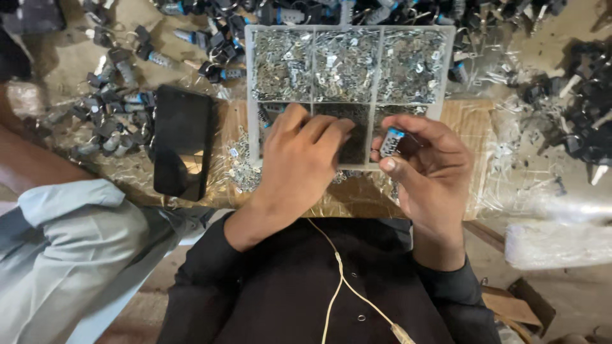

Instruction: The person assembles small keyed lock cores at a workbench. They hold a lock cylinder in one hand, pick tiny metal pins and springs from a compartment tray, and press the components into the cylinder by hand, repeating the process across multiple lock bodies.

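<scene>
My right hand (428,167) pinches one small lock cylinder (391,141) over the near-right tray cell, my left hand (299,159) reaches, fingers curled, into the near-middle cell of the divided parts tray (250,95); finished-looking keyed cylinders (121,95) pile far left, tray cells still full.

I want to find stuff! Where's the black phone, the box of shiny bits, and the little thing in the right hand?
black phone (183,141), head view, middle of its dark screen.
compartment box (377,64), head view, divider wall.
small cylinder (390,142), head view, its metal body.
right hand (432,167), head view, its back.
</scene>
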